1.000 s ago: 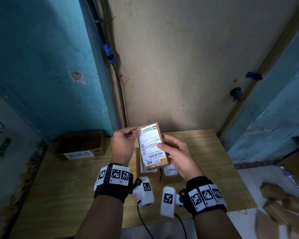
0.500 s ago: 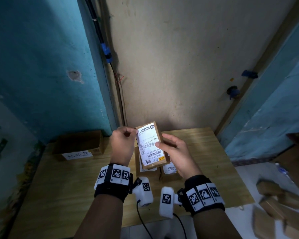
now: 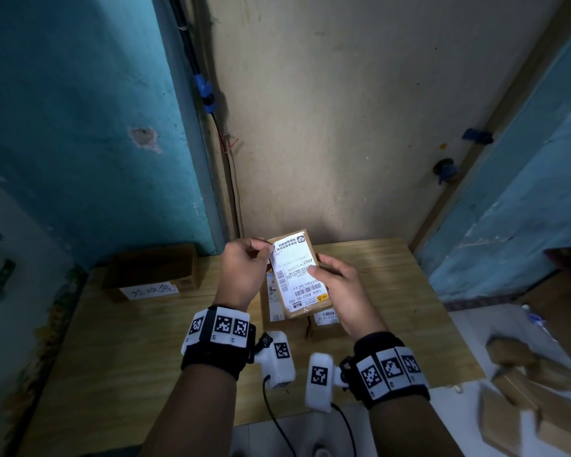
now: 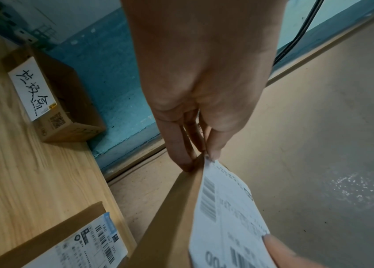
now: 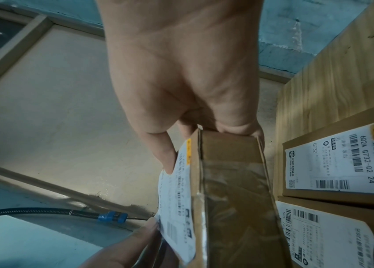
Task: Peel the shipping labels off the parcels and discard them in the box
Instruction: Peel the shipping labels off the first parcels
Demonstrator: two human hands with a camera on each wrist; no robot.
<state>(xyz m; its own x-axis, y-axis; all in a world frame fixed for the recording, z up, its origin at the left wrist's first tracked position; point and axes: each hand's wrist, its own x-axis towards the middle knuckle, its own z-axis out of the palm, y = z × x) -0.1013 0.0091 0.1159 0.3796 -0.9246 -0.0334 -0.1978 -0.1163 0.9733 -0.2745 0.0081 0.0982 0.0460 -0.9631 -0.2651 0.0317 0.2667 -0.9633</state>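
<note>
My right hand [image 3: 330, 285] grips a small brown parcel [image 3: 310, 306] held up over the table, thumb pressed on its white shipping label [image 3: 297, 272]. My left hand [image 3: 244, 272] pinches the label's far left corner, which is lifted off the cardboard. In the left wrist view the fingertips [image 4: 212, 154] hold the label [image 4: 225, 214] edge away from the parcel [image 4: 170, 217]. In the right wrist view the label [image 5: 176, 199] curls off the parcel [image 5: 232, 199]. The brown discard box [image 3: 152, 268] with a handwritten white tag [image 4: 32, 88] sits at the table's back left.
Two more labelled parcels [image 5: 340, 159] [image 5: 333, 235] lie on the wooden table [image 3: 112, 341] under the held one. Several brown parcels [image 3: 534, 384] lie on the floor at right. Blue and beige walls close in behind the table.
My left hand has pulled the label's top corner further off the parcel. The parcel has tilted slightly, and the view has dropped a little.
</note>
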